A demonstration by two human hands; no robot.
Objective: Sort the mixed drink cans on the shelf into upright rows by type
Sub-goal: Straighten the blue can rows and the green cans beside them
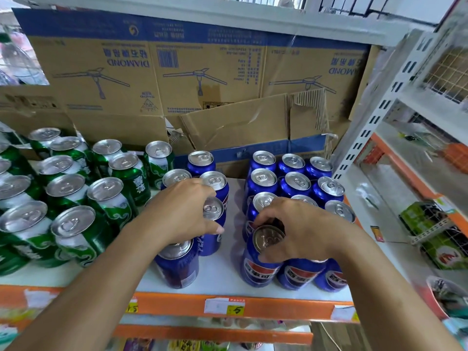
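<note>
While the blue cans (295, 184) are standing upright on the right half of the shelf (222, 272) and the green cans (111, 196) are crowding its left, we are gripping the front blue can (258, 272) by its rim, our right hand (296, 229) arching over the lid, fingers curled down. Our left hand (182, 211) is reaching over the middle column, thumb and fingers wrapping the middle blue can (214, 210). Both forearms are stretching in from below. Behind, a cardboard box (126, 79) is filling the back.
</note>
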